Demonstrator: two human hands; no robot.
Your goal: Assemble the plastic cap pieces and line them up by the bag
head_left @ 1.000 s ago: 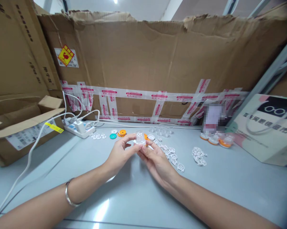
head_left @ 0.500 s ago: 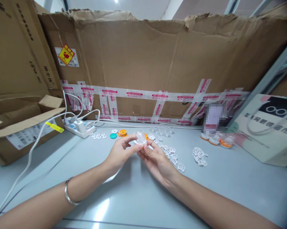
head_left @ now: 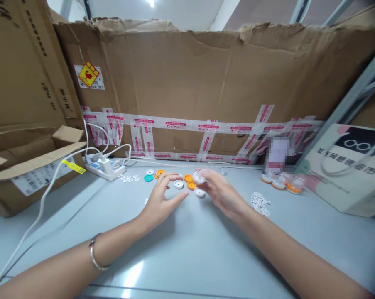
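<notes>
My left hand (head_left: pixel 162 199) has its thumb and fingers apart, with nothing between them, just left of a white round cap (head_left: pixel 178 184) on the table. Blurred by motion, my right hand (head_left: pixel 223 191) grips a clear and white round piece (head_left: pixel 199 177) at its fingertips, raised over the parts. Below that piece lie orange discs (head_left: pixel 191 185) and another white cap (head_left: pixel 199 192). A teal disc (head_left: pixel 148 178), a white disc (head_left: pixel 149 172) and an orange disc (head_left: pixel 160 172) sit beyond my left hand.
Several small white pieces (head_left: pixel 129 178) lie by a power strip (head_left: pixel 108 172). Flat white cut-outs (head_left: pixel 260 203) and clear-topped orange and white assemblies (head_left: pixel 294 185) are at the right, near a paper bag (head_left: pixel 346 174). An open carton (head_left: pixel 28 166) stands left; a large cardboard box (head_left: pixel 181 83) spans the back.
My hands have separated. My left hand has let go of the clear and white piece, and my right hand has carried it to the right. A white cap and orange discs now show between them.
</notes>
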